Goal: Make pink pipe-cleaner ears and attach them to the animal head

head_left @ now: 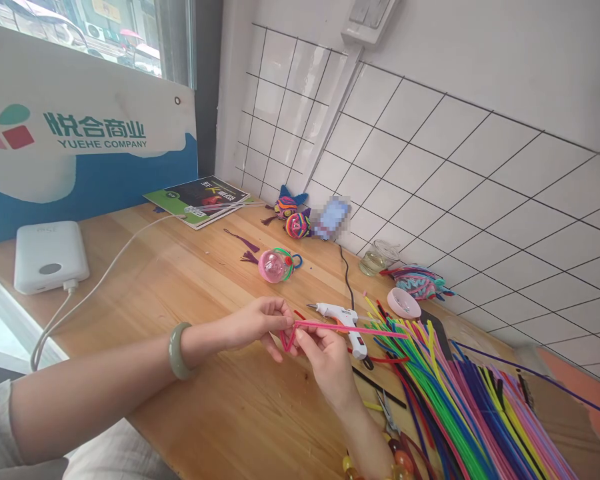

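Note:
A pink pipe cleaner is bent into a small V-shaped loop, its long straight end reaching right over the glue gun. My left hand pinches it at the bend. With thumb and fingers, my right hand grips the same pipe cleaner just beside the loop. Behind my hands lies a white hot glue gun, partly covered by the pink strand. Beyond it sits a clear pink ball ornament with green and blue trim and a purple tassel.
Bundled colourful pipe cleaners spread across the right side, with pliers near my right forearm. A pink dish, a glass jar and finished yarn-like ornaments stand along the wall. A white power bank trails a cable at left.

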Demonstrator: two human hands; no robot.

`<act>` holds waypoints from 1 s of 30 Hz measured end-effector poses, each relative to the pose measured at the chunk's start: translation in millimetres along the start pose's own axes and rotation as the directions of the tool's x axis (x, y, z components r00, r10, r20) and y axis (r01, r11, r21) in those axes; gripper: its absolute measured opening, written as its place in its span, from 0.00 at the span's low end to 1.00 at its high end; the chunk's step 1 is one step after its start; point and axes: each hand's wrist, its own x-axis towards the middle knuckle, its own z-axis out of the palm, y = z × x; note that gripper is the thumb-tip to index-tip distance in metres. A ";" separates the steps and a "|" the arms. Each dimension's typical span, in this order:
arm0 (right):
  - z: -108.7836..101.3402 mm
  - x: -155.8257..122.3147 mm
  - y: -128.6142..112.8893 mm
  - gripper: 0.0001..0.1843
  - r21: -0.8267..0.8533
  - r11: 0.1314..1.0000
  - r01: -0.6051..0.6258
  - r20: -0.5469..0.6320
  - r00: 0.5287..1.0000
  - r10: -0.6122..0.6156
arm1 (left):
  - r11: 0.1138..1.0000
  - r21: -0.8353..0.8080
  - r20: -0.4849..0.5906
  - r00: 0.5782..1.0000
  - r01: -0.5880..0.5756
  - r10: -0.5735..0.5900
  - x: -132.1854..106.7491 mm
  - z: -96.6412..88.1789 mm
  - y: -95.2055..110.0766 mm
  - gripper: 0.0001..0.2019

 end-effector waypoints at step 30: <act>0.3 0.0 -1.5 0.10 0.016 1.000 0.005 -0.011 1.000 -0.005 | 0.999 -0.037 -0.023 1.000 -0.007 0.006 0.0 1.4 0.1 0.13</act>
